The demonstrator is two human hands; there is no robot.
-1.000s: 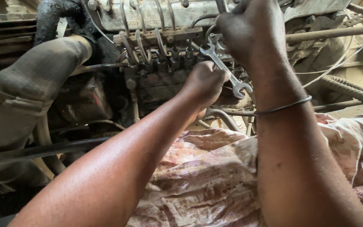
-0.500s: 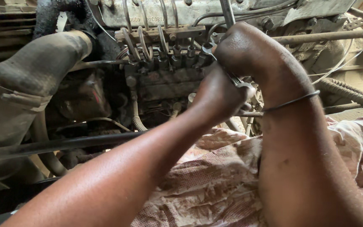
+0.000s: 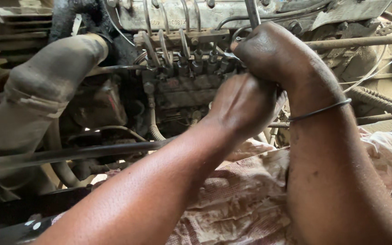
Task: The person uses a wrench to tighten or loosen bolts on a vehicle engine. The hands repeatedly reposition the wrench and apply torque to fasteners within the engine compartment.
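Observation:
My right hand is closed over a steel wrench, of which only the jaw end shows. The jaw sits at the right end of a row of pipe nuts on a greasy fuel injection pump. My left hand is curled tight just below and against the right hand, around the wrench's hidden lower end. Thin metal fuel pipes rise from the nuts to the engine above. A thin wire bangle circles my right wrist.
A thick dusty rubber hose fills the left side. A dark rod runs across below the pump. A stained patterned cloth lies under my forearms. At the right are a rusty bar and a ribbed hose.
My right hand has come down and left onto the pump's right end, covering most of the wrench. My left hand has risen to press against it.

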